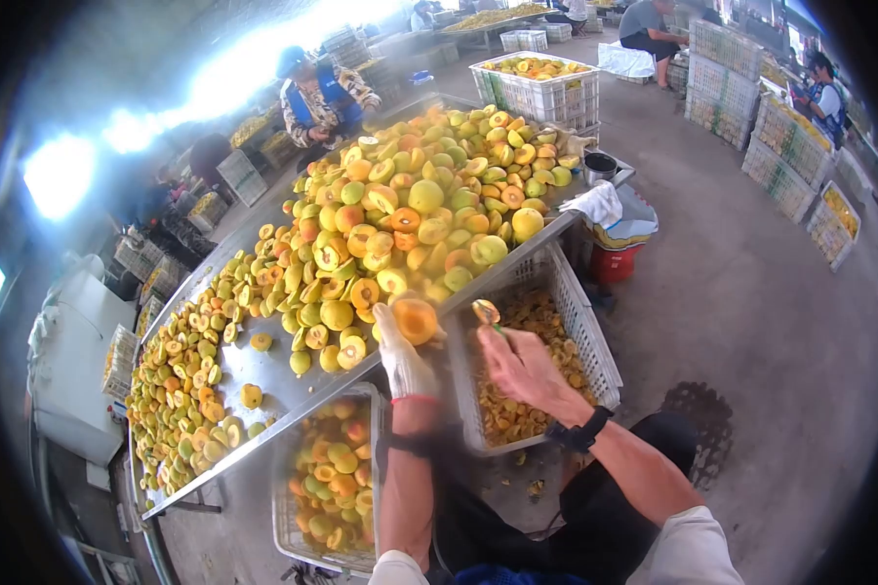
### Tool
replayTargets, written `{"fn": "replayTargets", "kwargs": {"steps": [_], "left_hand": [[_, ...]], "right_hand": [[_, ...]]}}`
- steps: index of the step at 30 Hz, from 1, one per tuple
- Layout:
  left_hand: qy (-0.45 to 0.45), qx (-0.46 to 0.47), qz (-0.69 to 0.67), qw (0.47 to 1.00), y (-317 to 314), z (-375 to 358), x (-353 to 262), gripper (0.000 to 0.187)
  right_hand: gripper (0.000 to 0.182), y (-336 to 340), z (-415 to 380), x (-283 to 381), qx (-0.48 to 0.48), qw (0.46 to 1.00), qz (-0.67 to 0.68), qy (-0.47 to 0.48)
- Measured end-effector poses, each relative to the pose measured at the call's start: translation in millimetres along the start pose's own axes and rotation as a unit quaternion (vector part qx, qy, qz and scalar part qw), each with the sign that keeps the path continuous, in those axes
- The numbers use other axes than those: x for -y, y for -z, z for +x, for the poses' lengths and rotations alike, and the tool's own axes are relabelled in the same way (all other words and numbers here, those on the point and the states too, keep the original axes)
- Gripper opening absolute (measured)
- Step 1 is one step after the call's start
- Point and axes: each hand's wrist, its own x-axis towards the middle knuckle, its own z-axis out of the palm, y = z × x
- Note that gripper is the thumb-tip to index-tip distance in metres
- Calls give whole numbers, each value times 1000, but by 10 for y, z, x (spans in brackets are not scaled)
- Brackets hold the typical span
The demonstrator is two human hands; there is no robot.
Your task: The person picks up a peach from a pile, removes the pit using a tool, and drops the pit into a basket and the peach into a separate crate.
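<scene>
Left hand (403,359): I see it gloved, gripping a halved peach (416,319) at the metal table (263,375) edge.
Right hand (522,369): closed on a pitting tool (488,314) over the white crate (592,341).

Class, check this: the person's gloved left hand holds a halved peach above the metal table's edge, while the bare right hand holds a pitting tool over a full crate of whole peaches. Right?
Not quite. The head view shows the right hand and its tool over a white crate holding pits and scraps, not whole peaches. The gloved left hand does hold the halved peach at the table edge.
</scene>
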Motion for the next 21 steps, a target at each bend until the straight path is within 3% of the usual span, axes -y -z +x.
{"fn": "replayTargets", "kwargs": {"steps": [1, 3, 5, 7, 9, 10, 12, 13, 15, 17, 19, 21], "left_hand": [[-84, 22, 95, 992, 46, -20, -114, 57], [-142, -11, 122, 982, 76, -203, -469, 56], [-208, -51, 249, 945, 379, -358, -726, 53], [-257, -72, 358, 895, 653, -555, -962, 50], [-293, -82, 466, 831, 1481, -415, -990, 43], [-293, -82, 469, 829, 1748, -447, -1010, 43], [-228, -127, 716, 648, 2160, -563, -1019, 38], [-229, -130, 715, 647, 2266, -555, -1001, 38], [-223, -123, 808, 531, 2401, -523, -958, 33], [-262, -152, 785, 540, 2432, -372, -877, 31], [-230, -119, 676, 690, 2080, -168, -857, 32], [-247, -77, 670, 696, 1662, 55, -820, 34]], "right_hand": [[55, 77, 16, -126, -92, 974, -161, 131], [38, 298, -78, -194, 33, 924, -382, 19], [38, 269, -140, -226, -56, 868, -493, 29], [38, 311, -146, -217, -37, 860, -507, 38], [39, 340, -151, -149, -20, 851, -523, 46], [38, 338, -155, -87, -30, 851, -522, 50], [38, 356, -165, -99, -10, 839, -542, 54], [38, 357, -140, -104, -10, 838, -542, 56], [37, 332, -135, -120, -48, 843, -528, 91], [37, 317, -103, -206, -35, 857, -509, 68], [36, 307, -120, -284, -20, 871, -489, 44], [36, 293, -171, -368, -30, 899, -437, 1]]}}
